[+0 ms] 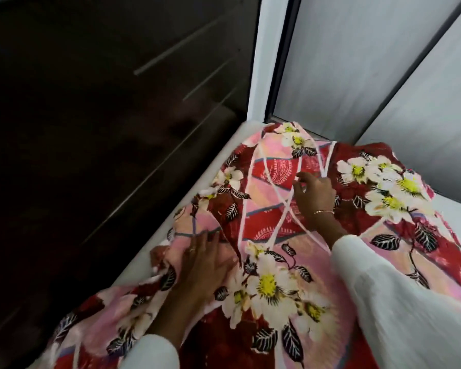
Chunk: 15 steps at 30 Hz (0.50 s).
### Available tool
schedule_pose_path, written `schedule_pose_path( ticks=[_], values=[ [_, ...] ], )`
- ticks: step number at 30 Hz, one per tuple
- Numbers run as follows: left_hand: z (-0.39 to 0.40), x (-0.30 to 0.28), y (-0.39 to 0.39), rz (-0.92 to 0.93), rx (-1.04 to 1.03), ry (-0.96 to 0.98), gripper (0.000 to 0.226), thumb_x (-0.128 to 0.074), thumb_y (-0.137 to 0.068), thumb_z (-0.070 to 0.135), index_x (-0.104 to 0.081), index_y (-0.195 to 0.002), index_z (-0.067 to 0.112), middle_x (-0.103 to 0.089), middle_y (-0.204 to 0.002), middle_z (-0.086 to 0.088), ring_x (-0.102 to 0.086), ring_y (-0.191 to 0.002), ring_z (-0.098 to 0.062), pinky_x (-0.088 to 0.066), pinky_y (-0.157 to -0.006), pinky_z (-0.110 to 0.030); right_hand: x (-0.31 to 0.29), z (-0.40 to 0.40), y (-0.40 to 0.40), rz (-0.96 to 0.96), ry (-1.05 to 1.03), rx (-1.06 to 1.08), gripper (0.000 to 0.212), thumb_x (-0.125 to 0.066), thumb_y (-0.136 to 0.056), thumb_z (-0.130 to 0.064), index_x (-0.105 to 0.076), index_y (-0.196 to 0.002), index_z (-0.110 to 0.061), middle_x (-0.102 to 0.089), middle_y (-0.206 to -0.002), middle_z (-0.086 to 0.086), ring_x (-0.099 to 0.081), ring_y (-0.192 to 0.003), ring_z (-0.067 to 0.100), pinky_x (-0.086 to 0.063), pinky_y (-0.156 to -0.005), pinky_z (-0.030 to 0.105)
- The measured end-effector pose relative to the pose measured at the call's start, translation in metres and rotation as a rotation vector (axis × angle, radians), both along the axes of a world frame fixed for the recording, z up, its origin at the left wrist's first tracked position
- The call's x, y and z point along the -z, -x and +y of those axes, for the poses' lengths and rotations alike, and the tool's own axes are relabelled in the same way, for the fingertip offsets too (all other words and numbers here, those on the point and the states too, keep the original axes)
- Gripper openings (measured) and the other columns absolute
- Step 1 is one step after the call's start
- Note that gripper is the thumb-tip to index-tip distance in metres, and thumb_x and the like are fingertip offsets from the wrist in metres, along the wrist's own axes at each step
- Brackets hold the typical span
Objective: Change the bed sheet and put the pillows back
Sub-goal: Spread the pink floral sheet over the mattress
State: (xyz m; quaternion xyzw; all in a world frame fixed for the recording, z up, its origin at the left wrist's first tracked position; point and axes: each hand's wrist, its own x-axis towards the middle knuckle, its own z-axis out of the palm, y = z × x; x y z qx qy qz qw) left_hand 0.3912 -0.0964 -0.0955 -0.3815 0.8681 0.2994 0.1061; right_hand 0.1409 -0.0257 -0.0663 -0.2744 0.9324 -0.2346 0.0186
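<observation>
The floral bed sheet (272,262) lay rumpled over the white mattress (186,198) in the corner. The left hand (205,265) pressed flat on it, fingers spread; the right hand (316,194) pinched a fold further up. Dark drawers (104,102) stood alongside, pale walls (357,62) behind.

White mattress (171,222), bare along left edge & far right corner. Lay directly on it: rumpled red/pink floral bed sheet (277,262), bunched up toward the far corner.
</observation>
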Motion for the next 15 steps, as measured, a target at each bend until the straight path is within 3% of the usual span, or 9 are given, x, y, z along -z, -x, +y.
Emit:
schedule_pose_path(
  ticks=[3, 4, 6, 10, 15],
  values=[
    [-0.009, 0.006, 0.01, -0.164, 0.13, 0.078, 0.096, -0.042, -0.08, 0.072, 0.011, -0.148, 0.028, 0.028, -0.153, -0.002, 0.027, -0.138, -0.033, 0.003, -0.112, -0.061, 0.003, 0.011, 0.012, -0.112, -0.338, 0.042, 0.05, -0.054, -0.09, -0.038, -0.042, -0.135, -0.022, -0.037, -0.14, 0.012, -0.03, -0.129, 0.037, -0.033, -0.099, 0.049],
    [-0.013, 0.005, 0.01, -0.213, 0.135, 0.088, 0.105, -0.044, -0.074, 0.077, 0.016, -0.147, 0.029, 0.035, -0.149, -0.003, 0.032, -0.135, -0.037, 0.005, -0.108, -0.067, 0.008, 0.015, 0.013, -0.175, -0.368, 0.03, 0.054, -0.054, -0.09, -0.04, -0.038, -0.138, -0.023, -0.032, -0.143, 0.012, -0.027, -0.132, 0.037, -0.031, -0.102, 0.05],
    [-0.026, 0.051, 0.088, -0.276, 0.189, 0.08, 0.123, -0.051, -0.061, 0.083, 0.026, -0.142, 0.032, 0.045, -0.142, -0.002, 0.041, -0.128, -0.04, 0.009, -0.098, -0.074, 0.055, 0.033, 0.082, -0.258, -0.405, 0.124, 0.059, -0.053, -0.089, -0.042, -0.032, -0.141, -0.024, -0.027, -0.147, 0.014, -0.025, -0.133, 0.039, -0.03, -0.106, 0.049],
    [-0.04, 0.034, 0.109, -0.396, 0.193, 0.04, 0.145, -0.067, -0.044, 0.08, 0.035, -0.136, 0.034, 0.054, -0.135, -0.002, 0.046, -0.12, -0.047, 0.001, -0.094, -0.081, 0.054, 0.028, 0.086, -0.135, -0.498, 0.045, 0.056, -0.049, -0.091, -0.044, -0.033, -0.14, -0.023, -0.029, -0.146, 0.012, -0.027, -0.131, 0.04, -0.033, -0.103, 0.048],
    [-0.054, 0.034, 0.136, -0.509, 0.142, 0.06, 0.153, -0.074, -0.041, 0.075, 0.042, -0.131, 0.033, 0.056, -0.132, -0.01, 0.04, -0.122, -0.054, -0.004, -0.093, -0.082, 0.056, -0.022, 0.097, -0.016, -0.38, -0.073, 0.042, -0.041, -0.096, -0.038, -0.047, -0.13, -0.016, -0.044, -0.136, 0.015, -0.038, -0.123, 0.038, -0.036, -0.098, 0.045]
  ],
)
